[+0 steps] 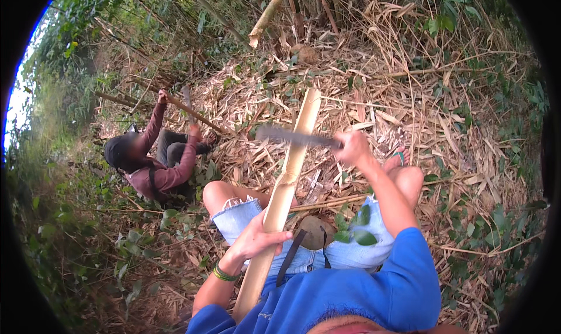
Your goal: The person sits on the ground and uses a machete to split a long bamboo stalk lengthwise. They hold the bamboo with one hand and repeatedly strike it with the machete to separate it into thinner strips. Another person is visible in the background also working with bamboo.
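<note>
One pale split bamboo length [289,176] runs up from the person's lap across the dry leaf litter [409,118]. Left hand [257,237] wraps its lower part. Right hand [352,147], just right of the bamboo, grips one long dark blade [295,137] crossing it. One second person [158,158] crouches well left, holding another cane.

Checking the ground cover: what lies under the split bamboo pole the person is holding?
Under the bamboo pole, dry bamboo leaves cover the ground; nearer, it crosses the denim shorts. The left hand grips it; the soil is hidden.
</note>
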`<act>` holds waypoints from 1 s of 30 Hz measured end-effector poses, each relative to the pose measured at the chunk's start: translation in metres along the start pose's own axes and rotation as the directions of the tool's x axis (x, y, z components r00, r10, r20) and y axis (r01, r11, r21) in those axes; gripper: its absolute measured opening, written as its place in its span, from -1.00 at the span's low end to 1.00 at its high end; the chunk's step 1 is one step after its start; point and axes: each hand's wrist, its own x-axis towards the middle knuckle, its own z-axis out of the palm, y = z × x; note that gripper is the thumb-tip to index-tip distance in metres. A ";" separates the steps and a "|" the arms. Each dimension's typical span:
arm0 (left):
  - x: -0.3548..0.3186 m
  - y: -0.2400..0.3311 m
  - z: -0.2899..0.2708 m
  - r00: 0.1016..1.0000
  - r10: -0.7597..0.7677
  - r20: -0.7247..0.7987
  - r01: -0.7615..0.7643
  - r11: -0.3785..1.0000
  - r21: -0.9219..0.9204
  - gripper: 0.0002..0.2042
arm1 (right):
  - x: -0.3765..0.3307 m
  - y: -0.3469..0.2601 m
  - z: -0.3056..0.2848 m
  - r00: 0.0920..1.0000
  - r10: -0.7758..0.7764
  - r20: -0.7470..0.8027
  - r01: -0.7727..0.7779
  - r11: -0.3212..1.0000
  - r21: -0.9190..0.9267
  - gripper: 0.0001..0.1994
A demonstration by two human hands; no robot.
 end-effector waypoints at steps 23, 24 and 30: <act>0.010 -0.027 -0.017 0.997 0.079 0.002 -0.079 0.997 -0.021 -0.43 | 0.003 -0.035 -0.004 0.999 0.028 0.025 -0.033 0.974 0.223 -0.82; 0.003 -0.023 -0.016 0.998 0.057 -0.019 -0.058 0.997 -0.043 -0.43 | 0.009 -0.024 -0.008 0.989 0.138 0.059 -0.148 0.960 0.239 -0.81; -0.001 -0.018 -0.019 0.997 0.048 -0.056 -0.056 0.987 -0.149 -0.48 | 0.014 -0.019 -0.008 0.964 0.263 -0.040 -0.239 0.923 0.302 -0.84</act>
